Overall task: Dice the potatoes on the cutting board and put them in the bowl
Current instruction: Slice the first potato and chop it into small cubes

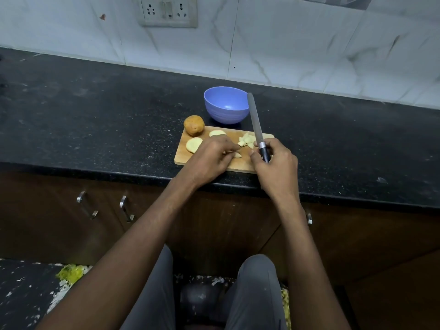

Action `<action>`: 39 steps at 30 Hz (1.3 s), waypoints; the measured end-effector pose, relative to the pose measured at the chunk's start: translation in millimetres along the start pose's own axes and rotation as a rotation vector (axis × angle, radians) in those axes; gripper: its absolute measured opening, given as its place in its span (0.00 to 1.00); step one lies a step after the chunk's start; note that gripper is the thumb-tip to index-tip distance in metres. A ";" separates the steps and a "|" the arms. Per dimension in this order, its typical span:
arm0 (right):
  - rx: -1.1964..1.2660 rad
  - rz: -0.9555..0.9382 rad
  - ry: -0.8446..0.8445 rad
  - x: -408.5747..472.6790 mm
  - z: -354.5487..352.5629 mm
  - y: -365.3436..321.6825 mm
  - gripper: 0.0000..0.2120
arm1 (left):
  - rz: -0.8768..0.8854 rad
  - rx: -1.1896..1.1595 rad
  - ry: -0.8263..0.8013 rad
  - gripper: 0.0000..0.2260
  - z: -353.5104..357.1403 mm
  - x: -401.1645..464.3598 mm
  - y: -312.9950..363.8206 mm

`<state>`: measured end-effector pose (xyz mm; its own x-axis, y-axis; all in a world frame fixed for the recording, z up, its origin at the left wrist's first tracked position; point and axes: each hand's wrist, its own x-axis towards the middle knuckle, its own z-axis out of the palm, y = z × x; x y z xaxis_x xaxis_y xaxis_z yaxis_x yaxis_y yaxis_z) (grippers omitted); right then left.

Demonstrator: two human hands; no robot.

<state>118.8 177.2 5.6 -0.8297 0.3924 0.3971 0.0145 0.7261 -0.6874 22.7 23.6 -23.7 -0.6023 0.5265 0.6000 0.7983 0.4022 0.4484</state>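
No text, label, brand, number or sign can be read anywhere, neither on the knife [257, 125] the right hand [276, 163] grips nor around it.

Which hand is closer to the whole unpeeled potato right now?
Left. The left hand lies just right of the whole potato; the right hand, gripping the knife, is farther right.

bowl [225, 104]: lavender blue
board [207, 160]: light tan wood
whole potato [194, 125]: orange-brown skin
cut pieces [246, 141]: pale yellow
knife [257, 129]: grey blade, black handle
counter [95, 120]: black, white-speckled
wall [285, 44]: white, grey-veined
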 end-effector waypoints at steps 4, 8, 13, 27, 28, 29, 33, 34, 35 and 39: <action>-0.016 -0.024 -0.017 -12.5 1.0 -2.2 0.08 | 0.001 0.053 -0.001 0.12 3.8 -1.0 1.3; -0.063 -0.066 -0.037 -23.0 4.4 -6.6 0.07 | -0.033 0.003 -0.015 0.22 1.1 -4.7 6.1; -0.197 -0.090 -0.086 -34.7 0.6 -24.3 0.19 | -0.122 -0.082 -0.034 0.26 -0.2 -3.9 6.4; -0.379 0.059 -0.282 -64.4 -5.2 -31.9 0.26 | -0.197 -0.148 -0.006 0.27 -0.6 -4.0 7.9; -0.381 0.056 -0.280 -64.3 -5.4 -32.1 0.26 | -0.196 -0.149 -0.010 0.27 -0.7 -4.3 8.1; -0.382 0.052 -0.275 -64.8 -5.5 -33.0 0.26 | -0.193 -0.151 -0.012 0.27 -0.8 -4.6 8.2; -0.387 0.047 -0.256 -69.8 -5.2 -33.8 0.27 | -0.187 -0.157 -0.008 0.28 -1.0 -4.2 7.3; -0.388 0.049 -0.253 -70.5 -5.1 -33.3 0.27 | -0.182 -0.157 -0.005 0.28 -0.9 -3.9 7.9; -0.387 0.053 -0.255 -71.2 -4.6 -32.8 0.27 | -0.178 -0.157 -0.006 0.28 -0.8 -4.3 7.7; -0.374 0.033 -0.246 -72.1 -5.5 -32.2 0.26 | -0.165 -0.155 0.000 0.28 0.0 -5.9 6.7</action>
<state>181.2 128.7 2.5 -0.9329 0.3054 0.1908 0.2062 0.8874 -0.4123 31.6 23.3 -24.3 -0.7251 0.4631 0.5097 0.6798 0.3631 0.6372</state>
